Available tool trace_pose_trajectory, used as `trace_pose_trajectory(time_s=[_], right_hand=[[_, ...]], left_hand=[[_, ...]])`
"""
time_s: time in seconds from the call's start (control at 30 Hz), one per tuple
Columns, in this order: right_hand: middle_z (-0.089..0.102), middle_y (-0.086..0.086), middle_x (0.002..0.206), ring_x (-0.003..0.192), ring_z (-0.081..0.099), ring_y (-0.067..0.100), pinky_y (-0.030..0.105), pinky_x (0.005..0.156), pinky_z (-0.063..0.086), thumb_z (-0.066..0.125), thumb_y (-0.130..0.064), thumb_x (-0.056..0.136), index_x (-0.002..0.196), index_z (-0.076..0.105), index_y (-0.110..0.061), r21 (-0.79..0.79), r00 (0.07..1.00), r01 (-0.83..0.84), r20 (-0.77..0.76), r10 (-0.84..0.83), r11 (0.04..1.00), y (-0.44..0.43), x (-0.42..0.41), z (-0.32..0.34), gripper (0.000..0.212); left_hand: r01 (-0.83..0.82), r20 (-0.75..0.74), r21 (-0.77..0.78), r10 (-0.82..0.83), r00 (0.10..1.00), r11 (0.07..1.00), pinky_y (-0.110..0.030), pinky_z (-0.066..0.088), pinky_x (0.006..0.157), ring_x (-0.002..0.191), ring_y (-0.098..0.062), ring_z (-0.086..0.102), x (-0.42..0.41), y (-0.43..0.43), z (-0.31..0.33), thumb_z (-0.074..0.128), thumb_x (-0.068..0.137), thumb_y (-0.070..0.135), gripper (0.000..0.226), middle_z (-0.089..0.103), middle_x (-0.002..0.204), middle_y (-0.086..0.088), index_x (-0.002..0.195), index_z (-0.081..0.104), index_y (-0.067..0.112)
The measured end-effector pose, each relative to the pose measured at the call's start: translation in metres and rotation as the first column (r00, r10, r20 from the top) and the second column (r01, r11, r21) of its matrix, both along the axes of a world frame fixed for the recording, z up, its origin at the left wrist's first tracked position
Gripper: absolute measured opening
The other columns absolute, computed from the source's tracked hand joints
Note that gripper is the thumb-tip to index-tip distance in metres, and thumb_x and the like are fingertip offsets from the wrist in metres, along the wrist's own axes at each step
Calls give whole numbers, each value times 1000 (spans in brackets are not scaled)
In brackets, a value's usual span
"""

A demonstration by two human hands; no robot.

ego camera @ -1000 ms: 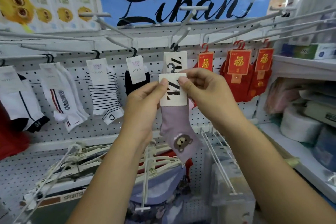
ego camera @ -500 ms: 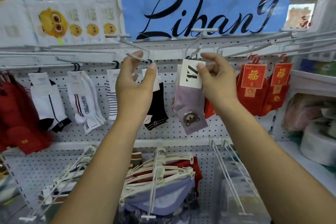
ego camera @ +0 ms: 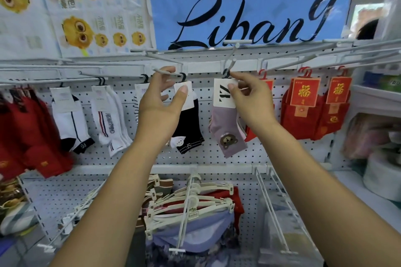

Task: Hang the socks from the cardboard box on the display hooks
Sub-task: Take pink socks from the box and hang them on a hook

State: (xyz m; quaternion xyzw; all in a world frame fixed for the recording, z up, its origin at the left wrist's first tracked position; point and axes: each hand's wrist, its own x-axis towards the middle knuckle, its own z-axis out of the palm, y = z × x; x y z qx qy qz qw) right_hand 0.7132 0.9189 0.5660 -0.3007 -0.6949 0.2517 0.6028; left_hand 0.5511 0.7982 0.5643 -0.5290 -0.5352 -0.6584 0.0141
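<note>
Pinching the white card label (ego camera: pixel 223 93) of the lilac bear-print sock (ego camera: pixel 227 134), our right grip (ego camera: pixel 251 102) holds it hanging at the white wire display hook (ego camera: pixel 231 58). Our left grip (ego camera: pixel 158 104), loosely spread, touches the neighbouring wire hook (ego camera: pixel 176 74).

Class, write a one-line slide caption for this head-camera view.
Right hand pinches the card of the purple bear sock at its display hook; left hand touches the neighbouring hook.
</note>
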Motion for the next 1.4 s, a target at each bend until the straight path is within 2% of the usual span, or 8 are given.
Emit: trace_pose_trajectory(time_s=[0.2,0.4,0.6,0.73,0.87,1.0,1.17,1.4], right_hand=[[57,-6,134,128,51,16,43,110,42,66,-25,95,135,59,-26,19,996,90,23,-91,996,-26,11,-18,40],[58,-9,124,119,53,8,17,98,44,64,-27,96,129,63,-21,50,993,-32,112,26,998,-78,22,-52,33],[60,-10,129,122,52,5,32,105,44,64,-31,97,126,65,-22,-1,947,-202,254,196,979,-117,11,-109,31],[56,-9,134,128,49,8,30,109,39,63,-33,97,133,61,-21,-98,861,-354,353,365,930,-155,-10,-136,38],[45,-12,147,136,35,1,5,106,21,60,-38,97,142,52,-27,-185,733,-459,474,488,869,-189,-41,-157,47],[39,-17,150,131,32,-5,16,108,25,58,-43,98,146,45,-30,-236,618,-539,542,570,808,-224,-79,-178,52],[46,-13,143,131,41,3,20,106,34,62,-38,97,143,48,-28,-294,514,-603,568,643,742,-285,-149,-213,49],[56,-2,137,126,51,14,17,97,35,69,-32,93,139,54,-21,-455,343,-613,583,736,646,-390,-257,-286,50]], left_hand=[[-34,28,-25,35,999,999,-31,44,111,127,8,52,1,-16,-15,63,100,28,43,56,139,25,141,51,36],[-169,-10,-137,169,985,976,-30,37,115,132,1,47,12,-49,-64,61,100,36,44,53,144,22,143,53,36],[-333,-105,-234,316,943,913,-25,34,110,131,3,43,5,-107,-124,63,99,36,39,52,144,20,138,57,38],[-435,-164,-303,404,900,848,-31,36,114,136,-8,48,-10,-156,-160,67,97,32,39,57,142,13,136,61,29],[-510,-201,-369,469,860,777,-24,35,111,133,-4,47,-33,-217,-192,66,94,44,45,55,139,16,135,60,28],[-560,-179,-455,545,819,692,-29,38,111,134,-10,51,-62,-287,-227,66,90,49,48,56,138,16,133,62,28],[-607,-163,-564,645,747,560,-2,24,106,129,-4,47,-102,-376,-263,70,88,44,53,55,136,12,135,62,21],[-572,-190,-750,721,666,331,-42,43,112,131,-25,57,-172,-510,-324,62,83,56,64,63,140,-5,134,64,17]])
